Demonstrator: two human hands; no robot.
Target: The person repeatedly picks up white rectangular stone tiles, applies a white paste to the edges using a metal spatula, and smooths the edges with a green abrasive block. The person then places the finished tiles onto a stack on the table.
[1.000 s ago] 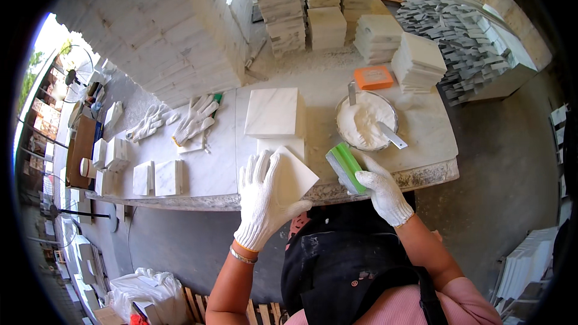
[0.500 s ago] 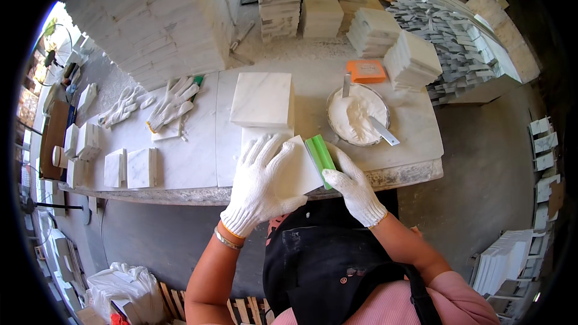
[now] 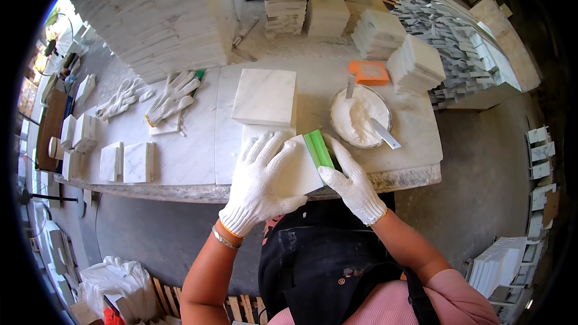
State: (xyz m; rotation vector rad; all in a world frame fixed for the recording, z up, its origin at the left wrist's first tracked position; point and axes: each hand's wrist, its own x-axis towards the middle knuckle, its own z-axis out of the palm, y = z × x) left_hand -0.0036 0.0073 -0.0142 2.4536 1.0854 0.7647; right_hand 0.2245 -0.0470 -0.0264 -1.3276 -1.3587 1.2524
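Both my hands wear white knit gloves. My left hand [image 3: 262, 174] lies flat over a white marble tile [image 3: 301, 171], its fingers spread and the thumb stretched along the tile's near side. My right hand [image 3: 352, 186] grips a green scraper [image 3: 318, 149], thumb on the near face and fingers behind it. The scraper's lower long side lies along the tile's right edge. Just beyond my left fingers stands a stack of square marble tiles [image 3: 264, 96]. A round bowl of white paste [image 3: 360, 114], with two metal spatulas in it, is to the right of the scraper.
An orange box [image 3: 368, 73] sits behind the bowl, beside stacked tiles [image 3: 415, 65]. Spare gloves [image 3: 171, 96] and small tile pieces [image 3: 138, 162] lie on the left of the marble worktop [image 3: 198, 144]. A tall tile wall [image 3: 144, 18] rises at the back left.
The scraper has tipped slightly, and its grey blade strip shows less. My left hand keeps its place on the tile. The whole view has shifted a little.
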